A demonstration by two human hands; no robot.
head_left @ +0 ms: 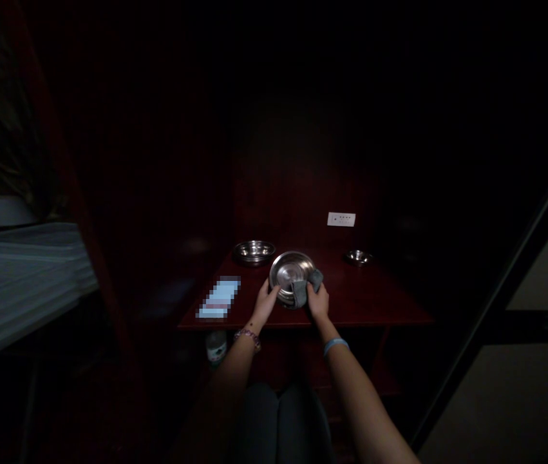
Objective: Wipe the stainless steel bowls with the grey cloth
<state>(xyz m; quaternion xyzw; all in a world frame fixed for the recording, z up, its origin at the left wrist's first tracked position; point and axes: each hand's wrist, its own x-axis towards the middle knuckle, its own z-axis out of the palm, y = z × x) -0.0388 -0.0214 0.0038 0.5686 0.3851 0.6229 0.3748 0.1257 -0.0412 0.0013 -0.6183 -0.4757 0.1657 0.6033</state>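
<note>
A shiny steel bowl is tilted toward me above the front part of the dark red table. My left hand grips its left rim, the thumb on the inner side. In my right hand is a grey cloth, pinched over the bowl's right front rim; part of it hangs across the inside and part sticks up by the fingers. Further back on the left stand stacked steel bowls. One small steel bowl is at the back right.
The table ends in a front edge close to my forearms. A blurred-out bright sheet or screen lies at its left. Below stands a bottle. A white socket panel is on the back wall; stacked pale trays are far left.
</note>
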